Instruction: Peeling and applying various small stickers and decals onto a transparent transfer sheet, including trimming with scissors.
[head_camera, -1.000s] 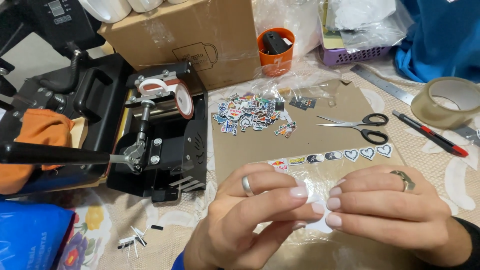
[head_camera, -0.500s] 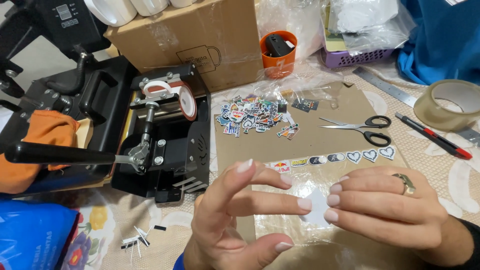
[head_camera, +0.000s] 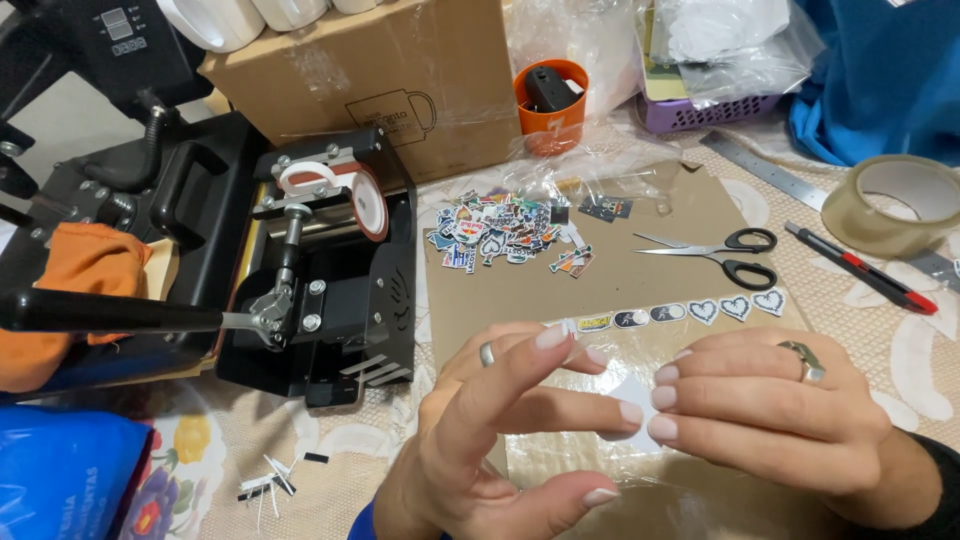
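My left hand (head_camera: 500, 430) and my right hand (head_camera: 770, 410) meet near the bottom of the head view over a brown cardboard sheet (head_camera: 660, 270). Between their fingertips is a small white piece of paper (head_camera: 636, 396); the right fingers pinch it and the left index and middle fingertips touch its edge. The left fingers are spread, thumb low. A clear plastic bag (head_camera: 600, 460) lies under the hands. Just beyond them a row of small cut-out stickers (head_camera: 690, 312), ovals and hearts, lines the cardboard.
A pile of small stickers (head_camera: 500, 232) and black-handled scissors (head_camera: 720, 252) lie on the cardboard. A black mug heat press (head_camera: 320, 270) stands at left, a cardboard box (head_camera: 380, 80) behind. An orange cup (head_camera: 551, 105), tape roll (head_camera: 890, 205), red-black cutter (head_camera: 860, 268) and metal ruler (head_camera: 765, 170) sit at right.
My left hand has lifted and opened its fingers, with the thumb dropping away from the paper. The right hand has stayed almost still on the white piece.
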